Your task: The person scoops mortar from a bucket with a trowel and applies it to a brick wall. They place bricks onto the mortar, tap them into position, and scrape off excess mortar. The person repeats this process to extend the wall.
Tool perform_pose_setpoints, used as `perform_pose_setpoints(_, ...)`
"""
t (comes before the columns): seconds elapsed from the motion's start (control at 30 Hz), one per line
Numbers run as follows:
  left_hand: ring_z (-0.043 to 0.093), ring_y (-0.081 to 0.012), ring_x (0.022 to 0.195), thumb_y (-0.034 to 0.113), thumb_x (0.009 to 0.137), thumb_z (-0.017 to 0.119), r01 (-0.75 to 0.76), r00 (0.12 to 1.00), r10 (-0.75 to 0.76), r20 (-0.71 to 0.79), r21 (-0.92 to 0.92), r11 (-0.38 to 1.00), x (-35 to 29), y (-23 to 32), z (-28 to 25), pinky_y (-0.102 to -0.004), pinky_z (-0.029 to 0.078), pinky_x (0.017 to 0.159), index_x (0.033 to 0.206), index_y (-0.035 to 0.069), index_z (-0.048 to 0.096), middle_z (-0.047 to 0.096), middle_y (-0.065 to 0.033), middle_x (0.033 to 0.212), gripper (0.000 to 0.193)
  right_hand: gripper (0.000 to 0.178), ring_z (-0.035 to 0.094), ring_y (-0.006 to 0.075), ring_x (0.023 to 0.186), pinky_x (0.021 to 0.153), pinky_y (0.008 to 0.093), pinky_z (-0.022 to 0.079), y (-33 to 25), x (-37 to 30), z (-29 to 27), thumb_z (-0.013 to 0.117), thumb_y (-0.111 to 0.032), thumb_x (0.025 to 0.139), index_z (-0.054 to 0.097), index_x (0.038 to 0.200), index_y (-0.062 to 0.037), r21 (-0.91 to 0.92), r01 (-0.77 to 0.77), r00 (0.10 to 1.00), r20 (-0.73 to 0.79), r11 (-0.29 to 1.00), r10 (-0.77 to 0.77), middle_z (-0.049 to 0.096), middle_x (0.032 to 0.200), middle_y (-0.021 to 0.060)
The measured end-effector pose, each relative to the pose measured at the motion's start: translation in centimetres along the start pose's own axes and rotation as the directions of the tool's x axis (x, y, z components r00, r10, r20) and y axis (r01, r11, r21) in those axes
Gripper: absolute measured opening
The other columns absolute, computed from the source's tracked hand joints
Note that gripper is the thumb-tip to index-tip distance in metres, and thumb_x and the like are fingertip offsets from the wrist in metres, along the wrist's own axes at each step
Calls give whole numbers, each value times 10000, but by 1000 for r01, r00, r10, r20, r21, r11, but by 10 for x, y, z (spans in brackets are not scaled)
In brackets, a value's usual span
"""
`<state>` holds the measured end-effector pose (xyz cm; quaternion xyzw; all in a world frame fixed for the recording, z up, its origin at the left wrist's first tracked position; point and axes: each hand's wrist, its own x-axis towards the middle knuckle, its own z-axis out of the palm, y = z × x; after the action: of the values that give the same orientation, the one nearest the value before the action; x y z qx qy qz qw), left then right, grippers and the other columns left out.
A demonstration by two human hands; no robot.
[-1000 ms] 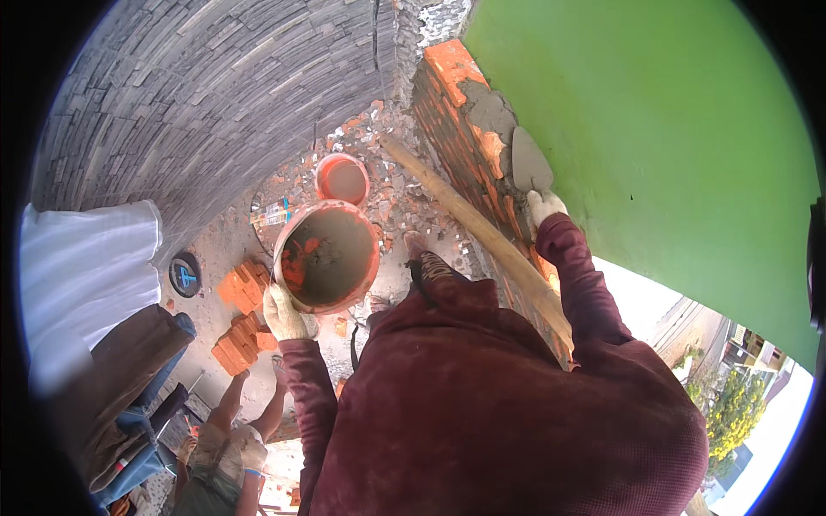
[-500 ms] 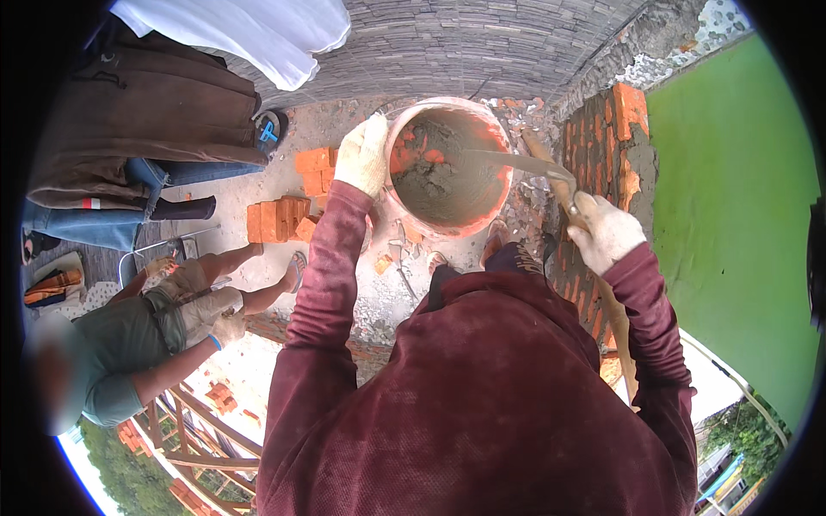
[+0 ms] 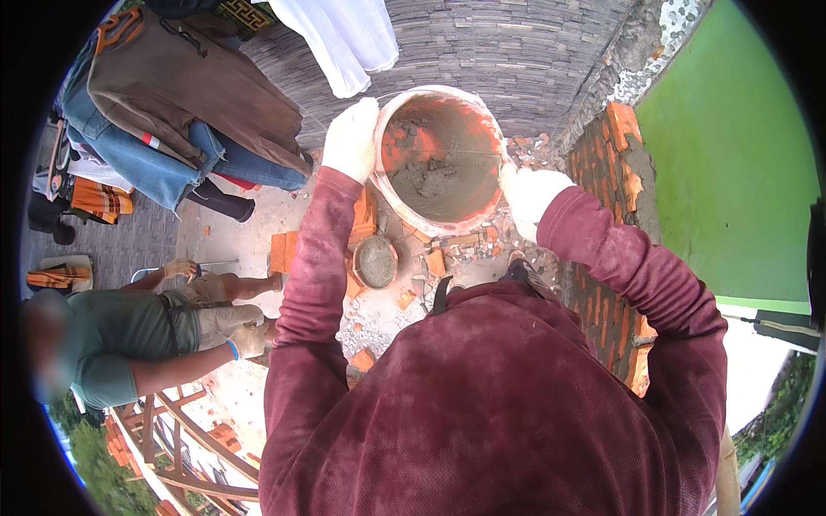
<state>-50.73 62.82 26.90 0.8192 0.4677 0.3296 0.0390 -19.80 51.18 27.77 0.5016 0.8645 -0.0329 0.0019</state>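
Left hand (image 3: pixel 350 138) and right hand (image 3: pixel 531 193) both clamp shut on the orange bucket (image 3: pixel 440 159) rim — brick wall (image 3: pixel 624 185) crowds just right, open ground left.

Orange bucket (image 3: pixel 440 159) smeared grey inside; white gloves on the left hand (image 3: pixel 351 139) and right hand (image 3: pixel 532 196); maroon sleeves (image 3: pixel 311 284); orange-red bricks (image 3: pixel 621 172); bright green wall (image 3: pixel 731 163); grey paving (image 3: pixel 508 52)

Outdoor building site: half-built brick wall (image 3: pixel 621 172), rubble (image 3: pixel 447 254).
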Motion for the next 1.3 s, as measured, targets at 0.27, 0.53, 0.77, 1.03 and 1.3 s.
perform_pose_setpoints(0.27, 585, -137, 775, 246, 1063, 514, 239, 934, -352, 59, -836, 494, 1, 11, -24, -300, 494, 711, 993, 4, 662, 632, -59, 840, 292, 242, 732, 353, 877, 766, 428, 587, -26, -15, 4, 547, -64, 926, 604, 1135, 43, -21, -39, 997, 63, 999, 40, 716, 986, 190)
perform_pose_setpoints(0.53, 540, -123, 751, 291, 1057, 512, 121, 992, -117, 49, -655, 746, 15, 27, -42, -302, 473, 690, 957, 15, 642, 603, -51, 808, 321, 352, 707, 316, 742, 610, 403, 571, -43, -5, -20, 537, -69, 915, 544, 1238, 70, -18, 119, 969, -216, 993, -120, 676, 895, 171)
perform_pose_setpoints(0.77, 640, -385, 832, 153, 970, 545, -114, 990, 97, -100, -185, 976, 6, 42, -28, -442, 514, 718, 955, 47, 606, 652, -189, 933, 123, 300, 713, 364, 954, 795, 417, 564, -6, -48, -50, 590, -164, 932, 609, 1143, 49, 438, -291, 937, 310, 851, 162, 703, 1016, 244)
perform_pose_setpoints(1.03, 692, -337, 838, 76, 845, 663, -583, 809, 584, -67, -216, 783, 33, 142, -12, -387, 569, 699, 1071, 70, 682, 689, -138, 968, 227, 203, 540, 169, 437, 390, 354, 469, 27, -60, -12, 651, -193, 905, 563, 913, -10, 736, -633, 774, 595, 241, 216, 565, 636, 67)
perform_pose_setpoints(1.3, 605, -120, 761, 228, 974, 628, -75, 994, 114, 0, -750, 657, 49, 139, -35, -291, 496, 668, 971, -52, 670, 676, -47, 817, 283, 127, 621, 264, 612, 519, 428, 495, 25, -71, 5, 634, -159, 870, 619, 832, -38, 968, -234, 957, 246, 95, -155, 607, 729, 100)
